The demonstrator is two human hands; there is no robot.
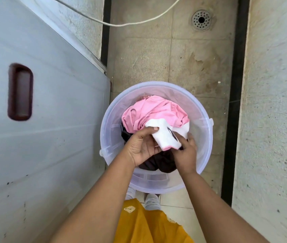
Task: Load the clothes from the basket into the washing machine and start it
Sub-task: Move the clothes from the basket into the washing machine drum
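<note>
Basket [204, 137] beside washer [55, 111], floor [183, 67] open ahead, left hand [142, 146], right hand [185, 156] fingers clamping white cloth [164, 137]

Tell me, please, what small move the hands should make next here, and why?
Probably lift the white cloth up out of the basket: the left hand and right hand both grip it, it lies on top of the pink garment, and the washing machine stands close by on the left.

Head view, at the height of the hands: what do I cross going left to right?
Recessed handle in the grey panel → basket, left rim → left hand → white cloth → right hand → black floor strip → rough wall.
</note>
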